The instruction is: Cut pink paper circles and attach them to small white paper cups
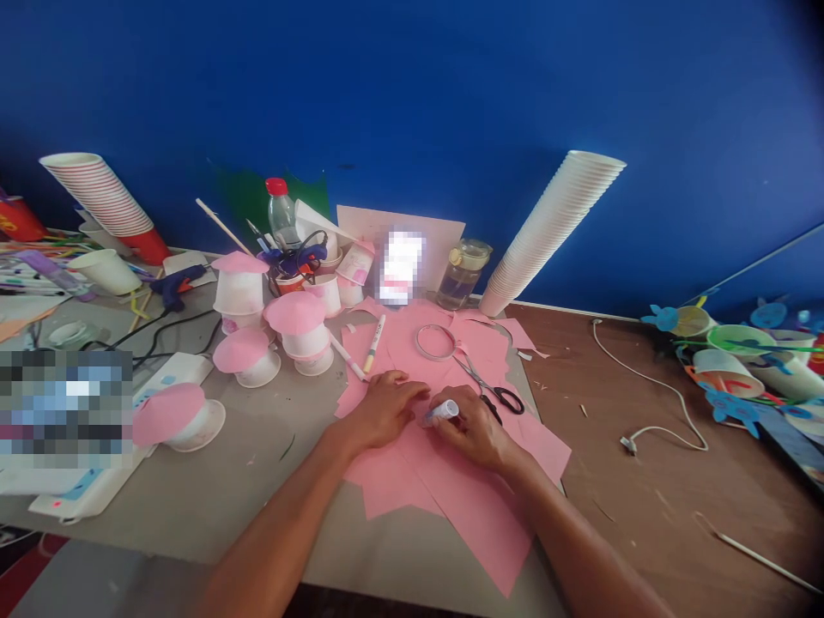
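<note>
My right hand (476,433) is closed around a short white marker (445,410), its blunt end tilted up and its lower end low over the pink paper (451,489). My left hand (383,410) rests on the paper just to the left, fingers stretched and apart, holding nothing. Black-handled scissors (499,395) lie beyond my right hand, partly hidden by it. A thin clear ring (435,342) lies flat on the pink sheets. Left of the ring are a white marker with a yellowish end (374,343) and a slim white pen (348,357) with a dark tip.
Several white paper cups with pink paper tops (297,330) stand at left. Behind are a lit phone (399,268), a lidded glass jar (462,273) and a tall leaning cup stack (554,232). A white cable (669,386) lies right; a glue gun (173,287) lies left.
</note>
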`<state>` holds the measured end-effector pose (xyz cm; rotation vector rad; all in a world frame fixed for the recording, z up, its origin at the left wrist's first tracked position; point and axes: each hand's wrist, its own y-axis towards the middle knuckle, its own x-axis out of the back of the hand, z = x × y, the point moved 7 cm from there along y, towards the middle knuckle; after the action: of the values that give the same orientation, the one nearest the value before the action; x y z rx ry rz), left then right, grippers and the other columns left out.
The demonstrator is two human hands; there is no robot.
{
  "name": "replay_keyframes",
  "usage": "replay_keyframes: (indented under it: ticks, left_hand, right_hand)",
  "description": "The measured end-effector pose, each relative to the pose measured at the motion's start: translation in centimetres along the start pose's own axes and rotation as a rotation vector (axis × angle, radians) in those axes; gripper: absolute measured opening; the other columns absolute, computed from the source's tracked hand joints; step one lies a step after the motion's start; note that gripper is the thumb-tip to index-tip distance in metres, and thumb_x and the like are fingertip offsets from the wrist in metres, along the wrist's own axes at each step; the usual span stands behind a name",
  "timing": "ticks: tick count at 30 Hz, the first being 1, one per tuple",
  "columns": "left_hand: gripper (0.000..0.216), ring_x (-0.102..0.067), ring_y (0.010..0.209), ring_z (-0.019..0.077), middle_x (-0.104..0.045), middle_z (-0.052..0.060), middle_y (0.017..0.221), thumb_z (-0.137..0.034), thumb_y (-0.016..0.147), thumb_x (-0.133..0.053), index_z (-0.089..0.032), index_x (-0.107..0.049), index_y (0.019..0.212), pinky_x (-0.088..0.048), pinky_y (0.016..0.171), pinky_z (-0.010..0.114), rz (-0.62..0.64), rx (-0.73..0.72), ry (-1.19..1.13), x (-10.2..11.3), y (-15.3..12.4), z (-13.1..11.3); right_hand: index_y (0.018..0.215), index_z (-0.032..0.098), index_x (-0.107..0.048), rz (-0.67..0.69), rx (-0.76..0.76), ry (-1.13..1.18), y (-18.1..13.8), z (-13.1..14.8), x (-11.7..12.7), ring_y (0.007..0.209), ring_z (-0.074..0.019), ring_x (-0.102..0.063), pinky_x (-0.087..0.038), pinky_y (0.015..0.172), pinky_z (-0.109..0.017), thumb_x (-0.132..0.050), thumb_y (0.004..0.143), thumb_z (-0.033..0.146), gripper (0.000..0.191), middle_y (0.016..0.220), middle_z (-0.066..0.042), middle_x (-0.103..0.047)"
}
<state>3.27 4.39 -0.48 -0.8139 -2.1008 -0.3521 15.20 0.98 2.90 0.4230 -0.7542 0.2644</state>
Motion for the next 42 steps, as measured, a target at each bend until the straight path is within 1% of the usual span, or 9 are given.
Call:
replay_keyframes:
  ticks: [6, 10, 13, 19, 22, 28, 33, 38, 42]
  left_hand:
    - [0.05, -0.032, 0.128, 0.0252, -0.055, 0.0, 0.126, -0.01, 0.077, -0.048, -0.031, -0.05, 0.122, -0.028, 0.105, 0.046, 0.014, -0.005, -0.01, 0.0, 0.0, -0.1]
    - [0.047, -0.035, 0.126, 0.025, -0.055, 0.002, 0.124, -0.011, 0.078, -0.048, -0.031, -0.051, 0.121, -0.03, 0.104, 0.045, 0.011, -0.003, -0.001, 0.1, 0.0, -0.1]
    - [0.047, -0.037, 0.124, 0.0246, -0.056, 0.003, 0.122, -0.012, 0.078, -0.047, -0.031, -0.052, 0.121, -0.031, 0.103, 0.044, 0.001, -0.012, 0.004, 0.2, 0.0, -0.2]
    - [0.048, -0.036, 0.126, 0.0245, -0.053, 0.004, 0.127, -0.012, 0.079, -0.047, -0.03, -0.051, 0.123, -0.032, 0.104, 0.042, -0.002, -0.002, 0.03, -0.1, 0.1, 0.2]
    - [0.048, -0.037, 0.125, 0.0238, -0.054, 0.003, 0.126, -0.011, 0.078, -0.048, -0.03, -0.051, 0.122, -0.031, 0.104, 0.042, 0.0, -0.017, 0.019, 0.0, 0.1, 0.1]
    - [0.046, -0.037, 0.123, 0.0252, -0.053, 0.004, 0.122, -0.013, 0.078, -0.05, -0.03, -0.051, 0.121, -0.032, 0.103, 0.044, -0.003, -0.005, -0.006, 0.1, 0.0, 0.0]
    - [0.046, -0.037, 0.123, 0.0248, -0.055, 0.003, 0.122, -0.013, 0.077, -0.051, -0.03, -0.051, 0.121, -0.029, 0.105, 0.044, -0.009, -0.002, 0.019, 0.0, 0.1, 0.2]
    - [0.045, -0.036, 0.125, 0.0241, -0.054, 0.001, 0.126, -0.014, 0.079, -0.048, -0.03, -0.051, 0.121, -0.028, 0.106, 0.043, -0.003, -0.018, 0.005, 0.1, 0.1, 0.0]
    - [0.047, -0.038, 0.124, 0.0241, -0.056, 0.002, 0.121, -0.011, 0.077, -0.049, -0.031, -0.052, 0.12, -0.031, 0.104, 0.043, -0.002, -0.016, 0.011, 0.2, 0.0, -0.1]
  right_hand:
    - [0.069, 0.02, -0.059, 0.106, -0.093, 0.043, -0.3, -1.0, 1.7, 0.059, -0.0132, -0.053, -0.041, 0.069, -0.029, -0.051, 0.072, 0.008, 0.015, 0.065, 0.001, -0.063]
    - [0.075, 0.02, -0.057, -0.086, -0.198, 0.202, -0.5, -2.0, 3.2, 0.059, -0.0127, -0.051, -0.039, 0.056, -0.024, -0.049, 0.079, 0.019, 0.009, 0.07, 0.0, -0.061]
    - [0.082, 0.02, -0.057, -0.176, -0.199, 0.242, -0.5, -2.0, 2.6, 0.065, -0.014, -0.054, -0.041, 0.059, -0.025, -0.05, 0.082, 0.025, 0.009, 0.075, -0.001, -0.061]
    - [0.079, 0.02, -0.06, -0.003, -0.082, 0.04, 0.0, -0.1, -0.4, 0.066, -0.0157, -0.053, -0.041, 0.068, -0.029, -0.053, 0.078, 0.017, 0.008, 0.073, -0.002, -0.064]
    - [0.073, 0.02, -0.061, 0.088, -0.13, 0.134, -0.2, -0.5, -0.5, 0.063, -0.0141, -0.053, -0.042, 0.064, -0.027, -0.051, 0.079, 0.015, 0.012, 0.073, -0.001, -0.065]
    - [0.082, 0.018, -0.057, -0.247, -0.293, 0.184, -0.8, -3.4, 1.7, 0.057, -0.0124, -0.051, -0.039, 0.053, -0.024, -0.049, 0.083, 0.025, 0.011, 0.072, -0.001, -0.062]
    - [0.08, 0.019, -0.06, -0.094, -0.152, 0.006, -0.1, -1.4, 0.2, 0.068, -0.0169, -0.055, -0.042, 0.066, -0.029, -0.053, 0.078, 0.021, 0.008, 0.078, -0.004, -0.066]
    - [0.071, 0.02, -0.059, 0.075, -0.156, 0.158, -0.3, -0.3, -0.3, 0.062, -0.0138, -0.054, -0.043, 0.066, -0.027, -0.05, 0.078, 0.015, 0.013, 0.068, 0.0, -0.065]
    - [0.079, 0.019, -0.058, -0.187, -0.275, 0.193, -0.8, -2.2, 1.5, 0.055, -0.0128, -0.051, -0.038, 0.052, -0.024, -0.048, 0.081, 0.023, 0.011, 0.069, 0.0, -0.062]
